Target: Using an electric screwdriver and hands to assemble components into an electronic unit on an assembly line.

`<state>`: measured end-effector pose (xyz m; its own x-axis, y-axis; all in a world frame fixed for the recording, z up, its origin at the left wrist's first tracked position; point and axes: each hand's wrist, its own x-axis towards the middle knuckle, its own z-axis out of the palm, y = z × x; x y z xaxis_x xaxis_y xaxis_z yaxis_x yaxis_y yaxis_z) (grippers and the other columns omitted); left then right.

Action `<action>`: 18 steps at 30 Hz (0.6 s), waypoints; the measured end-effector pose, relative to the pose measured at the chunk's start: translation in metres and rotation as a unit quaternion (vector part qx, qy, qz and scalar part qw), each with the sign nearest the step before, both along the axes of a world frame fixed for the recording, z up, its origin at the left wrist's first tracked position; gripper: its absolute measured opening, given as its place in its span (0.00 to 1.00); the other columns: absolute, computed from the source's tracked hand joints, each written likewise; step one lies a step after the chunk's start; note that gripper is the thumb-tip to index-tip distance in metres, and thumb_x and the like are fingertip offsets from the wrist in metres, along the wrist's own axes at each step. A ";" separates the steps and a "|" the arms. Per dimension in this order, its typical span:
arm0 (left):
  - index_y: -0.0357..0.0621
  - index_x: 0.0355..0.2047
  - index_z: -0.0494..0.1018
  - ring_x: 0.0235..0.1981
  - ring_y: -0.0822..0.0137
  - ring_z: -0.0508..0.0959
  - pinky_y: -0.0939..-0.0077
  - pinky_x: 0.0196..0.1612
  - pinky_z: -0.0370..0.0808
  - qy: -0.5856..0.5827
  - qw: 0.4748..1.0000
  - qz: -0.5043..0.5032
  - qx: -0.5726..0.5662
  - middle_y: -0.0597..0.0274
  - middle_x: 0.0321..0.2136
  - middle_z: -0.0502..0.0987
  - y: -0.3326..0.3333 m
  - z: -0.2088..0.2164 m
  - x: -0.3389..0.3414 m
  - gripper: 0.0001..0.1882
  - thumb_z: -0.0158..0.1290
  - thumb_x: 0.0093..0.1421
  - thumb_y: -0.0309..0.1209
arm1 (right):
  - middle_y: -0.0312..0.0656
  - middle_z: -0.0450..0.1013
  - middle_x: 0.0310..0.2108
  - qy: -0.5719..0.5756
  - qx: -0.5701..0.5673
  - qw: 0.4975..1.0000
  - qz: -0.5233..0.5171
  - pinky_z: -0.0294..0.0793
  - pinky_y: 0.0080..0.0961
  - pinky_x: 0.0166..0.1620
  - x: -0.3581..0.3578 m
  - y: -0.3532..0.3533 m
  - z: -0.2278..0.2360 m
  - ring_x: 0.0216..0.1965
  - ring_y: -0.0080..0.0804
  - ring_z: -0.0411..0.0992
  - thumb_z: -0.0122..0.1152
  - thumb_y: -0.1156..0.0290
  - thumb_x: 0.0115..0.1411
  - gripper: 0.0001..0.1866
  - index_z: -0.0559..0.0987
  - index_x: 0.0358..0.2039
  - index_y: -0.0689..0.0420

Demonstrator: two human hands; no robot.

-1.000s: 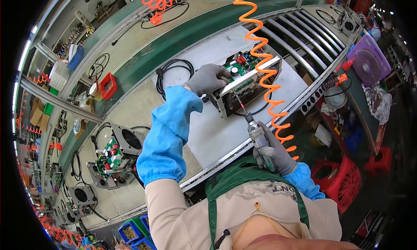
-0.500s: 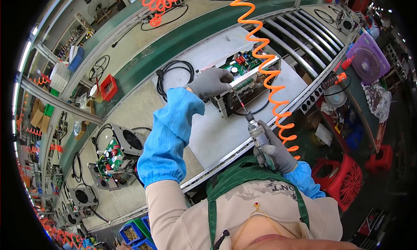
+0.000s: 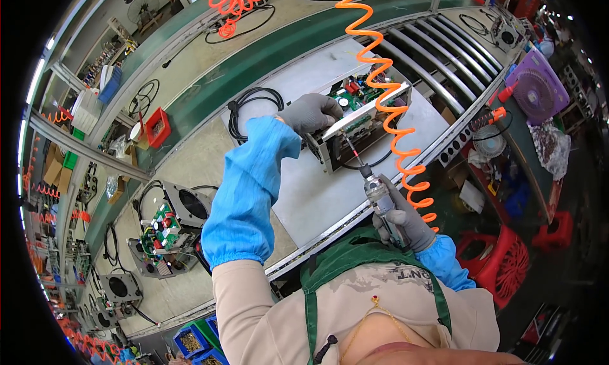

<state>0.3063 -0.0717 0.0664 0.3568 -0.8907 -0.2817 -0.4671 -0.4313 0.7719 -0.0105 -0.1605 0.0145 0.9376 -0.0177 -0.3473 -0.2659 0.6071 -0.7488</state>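
Observation:
An electronic unit with an exposed green circuit board [image 3: 365, 93] stands on a pale metal sheet on the bench. Along its near side runs a white strip-like panel [image 3: 365, 119], slightly tilted, its left end free of the frame. My left hand [image 3: 311, 116], in a grey glove, has curled fingers at the panel's left end; the fingertips are partly hidden. In my gloved right hand [image 3: 409, 225] is a power screwdriver [image 3: 379, 197], gripped around its body. Its long bit [image 3: 353, 150] points up-left to just below the panel; whether the tip touches anything is unclear.
An orange coiled hose [image 3: 399, 133] hangs in front of the unit's right side. Black cable [image 3: 257, 101] lies coiled behind my left hand. Another opened unit [image 3: 168, 232] sits on the bench at left. Metal rollers [image 3: 438, 54] continue the line at far right. A red bin [image 3: 157, 129] stands beyond.
The white panel's left end has shifted nearer and outward, and shows more fully. My left hand has moved slightly up and its fingers are more curled. The screwdriver has barely moved.

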 end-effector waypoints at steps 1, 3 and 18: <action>0.40 0.43 0.75 0.31 0.74 0.74 0.78 0.37 0.73 -0.018 1.000 -0.014 0.010 0.63 0.33 0.78 -0.003 0.001 0.001 0.15 0.51 0.54 0.22 | 0.45 0.69 0.27 0.000 -0.001 1.000 0.001 0.71 0.23 0.22 0.000 0.000 0.000 0.18 0.28 0.69 0.55 0.68 0.46 0.49 0.43 0.67 0.42; 0.40 0.42 0.75 0.31 0.74 0.74 0.78 0.36 0.73 -0.036 0.999 -0.029 0.021 0.64 0.32 0.78 -0.005 0.002 0.001 0.14 0.52 0.54 0.22 | 0.45 0.69 0.27 0.006 0.000 1.000 -0.002 0.71 0.23 0.22 0.000 0.001 0.000 0.18 0.28 0.70 0.55 0.69 0.45 0.49 0.43 0.67 0.42; 0.41 0.48 0.72 0.35 0.68 0.77 0.76 0.41 0.74 -0.143 0.988 -0.025 -0.058 0.57 0.36 0.79 0.018 0.003 -0.023 0.22 0.46 0.51 0.21 | 0.45 0.69 0.28 0.012 -0.028 1.000 -0.008 0.71 0.25 0.22 -0.001 0.006 0.008 0.18 0.30 0.69 0.57 0.65 0.45 0.50 0.42 0.67 0.43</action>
<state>0.2834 -0.0539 0.0690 0.3619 -0.9294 -0.0718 -0.6911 -0.3192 0.6485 -0.0112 -0.1545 0.0221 0.9284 -0.0518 -0.3680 -0.2756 0.5685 -0.7752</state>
